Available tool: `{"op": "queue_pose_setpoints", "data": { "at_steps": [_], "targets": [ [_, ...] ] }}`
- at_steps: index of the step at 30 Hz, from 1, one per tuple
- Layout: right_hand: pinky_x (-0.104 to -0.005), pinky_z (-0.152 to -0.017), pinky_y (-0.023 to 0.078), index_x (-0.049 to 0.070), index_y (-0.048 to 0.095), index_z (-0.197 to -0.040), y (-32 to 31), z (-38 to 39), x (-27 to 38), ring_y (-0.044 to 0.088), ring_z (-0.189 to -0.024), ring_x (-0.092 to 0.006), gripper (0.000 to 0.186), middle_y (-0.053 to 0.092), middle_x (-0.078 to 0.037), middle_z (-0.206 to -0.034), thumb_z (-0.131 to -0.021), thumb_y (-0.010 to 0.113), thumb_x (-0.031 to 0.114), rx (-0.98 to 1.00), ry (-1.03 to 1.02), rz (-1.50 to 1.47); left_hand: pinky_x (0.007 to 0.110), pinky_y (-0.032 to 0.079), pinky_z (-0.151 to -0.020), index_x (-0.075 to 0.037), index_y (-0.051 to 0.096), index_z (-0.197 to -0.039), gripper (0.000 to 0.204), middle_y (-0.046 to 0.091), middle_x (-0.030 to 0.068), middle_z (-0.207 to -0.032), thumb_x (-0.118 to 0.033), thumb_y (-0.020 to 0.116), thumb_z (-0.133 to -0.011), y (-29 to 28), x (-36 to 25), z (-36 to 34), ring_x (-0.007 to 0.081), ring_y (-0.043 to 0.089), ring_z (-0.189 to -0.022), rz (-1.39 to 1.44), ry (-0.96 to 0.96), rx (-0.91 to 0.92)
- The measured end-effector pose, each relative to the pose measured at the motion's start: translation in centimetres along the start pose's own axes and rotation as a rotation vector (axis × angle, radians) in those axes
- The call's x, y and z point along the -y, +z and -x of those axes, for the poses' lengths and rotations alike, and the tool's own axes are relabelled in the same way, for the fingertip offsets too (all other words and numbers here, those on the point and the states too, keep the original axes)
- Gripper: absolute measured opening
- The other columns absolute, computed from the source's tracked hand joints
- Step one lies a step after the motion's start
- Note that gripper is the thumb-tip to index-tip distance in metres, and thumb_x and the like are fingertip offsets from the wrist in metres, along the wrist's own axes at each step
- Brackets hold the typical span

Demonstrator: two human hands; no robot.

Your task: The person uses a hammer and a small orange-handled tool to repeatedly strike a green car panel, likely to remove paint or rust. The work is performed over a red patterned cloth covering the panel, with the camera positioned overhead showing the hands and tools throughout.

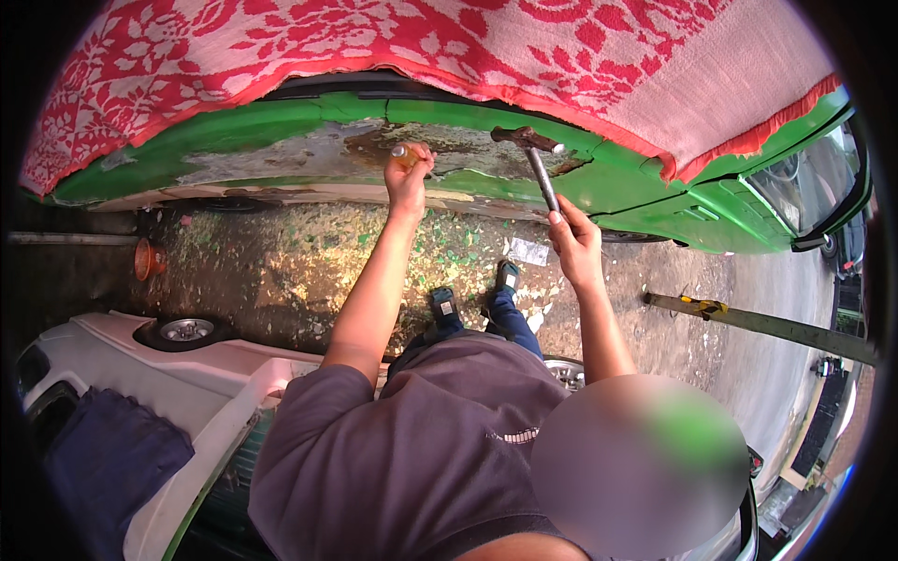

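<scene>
My right hand [577,241] is wrapped round the metal handle of a hammer [537,164]. Its rusty head is raised by the green car's side, and I cannot tell whether it touches the panel. My left hand [408,182] grips a tool with an amber, see-through handle [404,154]; the blade or tip is hidden, so its exact kind does not show. Both hands are over the side of a green car [645,192]. Around the left hand the panel is stripped to a grey and brown rough patch [309,154] with flaking edges.
A red and white floral cloth [393,42] covers the car's top. Paint chips litter the ground [281,257] below. Behind me stands a pale car [103,351] with a dark cloth [112,458] on it. A post [776,327] is at right, an orange bucket [148,260] at left.
</scene>
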State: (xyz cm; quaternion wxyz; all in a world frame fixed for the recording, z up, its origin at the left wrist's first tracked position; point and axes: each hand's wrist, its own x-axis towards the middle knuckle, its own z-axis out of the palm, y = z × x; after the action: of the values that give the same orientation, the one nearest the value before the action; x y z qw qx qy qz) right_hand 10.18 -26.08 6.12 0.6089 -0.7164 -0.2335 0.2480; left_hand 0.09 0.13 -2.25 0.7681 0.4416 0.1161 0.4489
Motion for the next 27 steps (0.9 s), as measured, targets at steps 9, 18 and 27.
{"op": "queue_pose_setpoints", "data": {
  "at_steps": [9, 18, 27],
  "targets": [
    [-0.0204, -0.052, 0.033, -0.002, 0.058, -0.127, -1.4, 1.6, 1.0, 0.04, -0.061, -0.0025, 0.04, 0.05, 0.006, -0.071, -0.094, 0.063, 0.019, -0.046, 0.036, -0.008, 0.025, 0.04, -0.068, -0.007, 0.046, -0.073, 0.022, 0.048, 0.0006, -0.08, 0.008, 0.062, -0.075, 1.5, 0.8, 1.8, 0.0093, 0.045, -0.074, -0.187, 0.062, 0.17],
    [-0.0206, -0.053, 0.034, -0.002, 0.057, -0.128, -2.4, 1.7, 0.4, 0.04, -0.06, -0.0029, 0.041, 0.049, 0.006, -0.07, -0.094, 0.063, 0.019, -0.033, 0.06, -0.055, 0.029, 0.047, -0.078, 0.0, 0.06, -0.099, 0.018, 0.056, 0.0032, -0.091, 0.003, 0.061, -0.081, -0.2, 0.8, 1.2, 0.011, 0.053, -0.085, -0.065, 0.029, -0.212],
    [-0.0207, -0.053, 0.033, -0.002, 0.057, -0.128, -2.9, 1.0, 0.7, 0.04, -0.06, -0.0028, 0.04, 0.049, 0.006, -0.071, -0.094, 0.063, 0.019, 0.007, 0.05, -0.022, 0.026, 0.046, -0.075, -0.001, 0.062, -0.098, 0.016, 0.06, 0.0049, -0.089, -0.001, 0.069, -0.084, 1.6, 1.6, 1.6, 0.0118, 0.054, -0.077, -0.06, 0.07, -0.305]
  ]
}}
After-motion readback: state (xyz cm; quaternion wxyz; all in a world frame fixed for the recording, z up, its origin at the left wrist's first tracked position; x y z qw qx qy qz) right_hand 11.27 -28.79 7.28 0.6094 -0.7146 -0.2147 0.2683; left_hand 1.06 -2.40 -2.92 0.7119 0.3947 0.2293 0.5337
